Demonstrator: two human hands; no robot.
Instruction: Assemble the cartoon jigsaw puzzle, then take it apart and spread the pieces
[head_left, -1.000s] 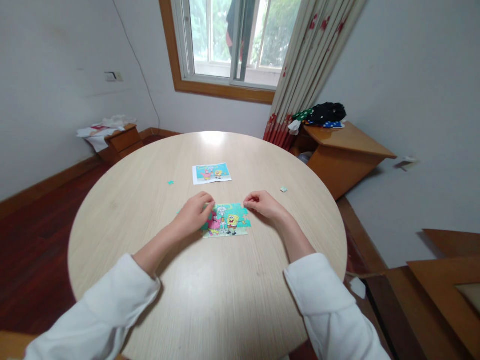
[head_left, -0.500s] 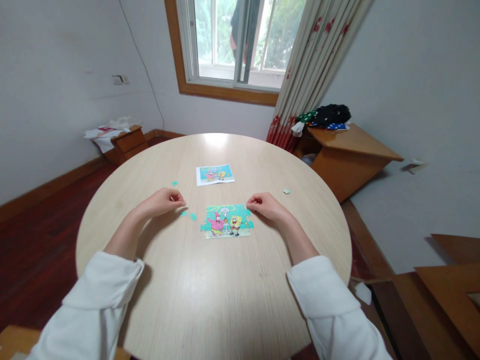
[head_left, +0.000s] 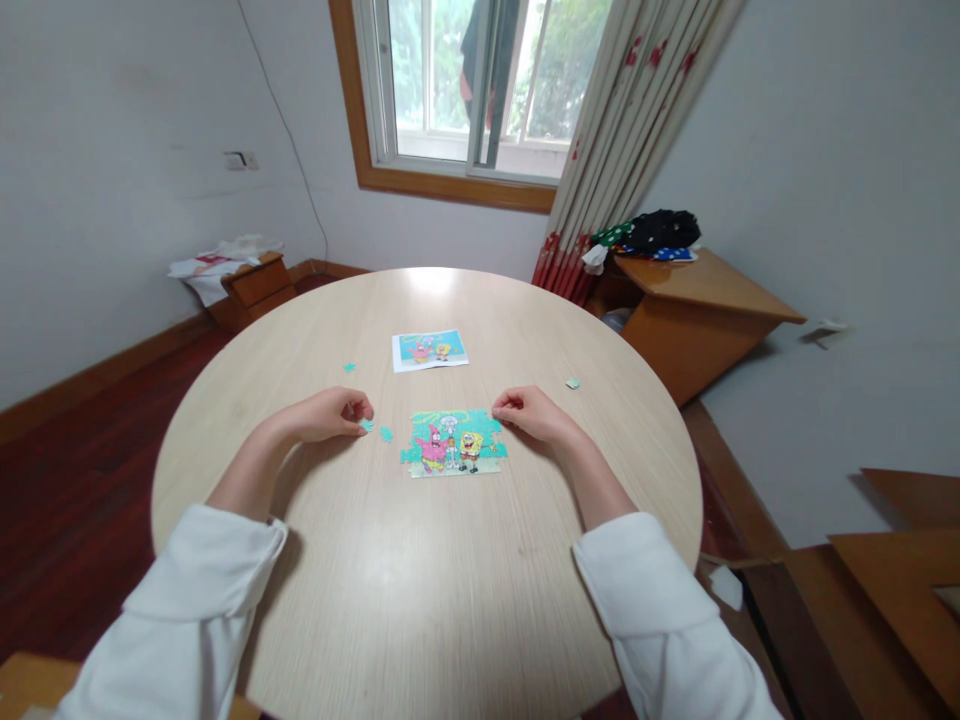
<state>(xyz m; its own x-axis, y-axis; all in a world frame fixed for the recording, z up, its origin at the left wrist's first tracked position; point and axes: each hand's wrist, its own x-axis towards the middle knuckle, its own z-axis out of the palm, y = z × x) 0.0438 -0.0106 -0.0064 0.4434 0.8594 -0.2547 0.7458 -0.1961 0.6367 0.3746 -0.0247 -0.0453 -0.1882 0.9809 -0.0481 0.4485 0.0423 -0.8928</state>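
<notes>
A small cartoon jigsaw puzzle (head_left: 454, 441) lies near the middle of the round wooden table (head_left: 420, 600). My right hand (head_left: 525, 411) rests with curled fingers on the puzzle's upper right corner. My left hand (head_left: 330, 413) lies to the left of the puzzle, its fingertips pinched over a loose teal piece (head_left: 367, 426). Another loose teal piece (head_left: 385, 434) lies between that hand and the puzzle. A printed reference picture (head_left: 429, 350) lies farther back on the table.
Single loose pieces lie at the table's left (head_left: 349, 367) and right (head_left: 573, 382). A wooden cabinet (head_left: 694, 300) with dark clothes on top stands at the right by the curtain. A low drawer unit (head_left: 255, 283) sits on the floor at the left.
My left hand left the puzzle's left edge, swung out to the left, then came back a little onto a loose teal piece. Two loose pieces now show beside the puzzle. My right hand stayed put.
</notes>
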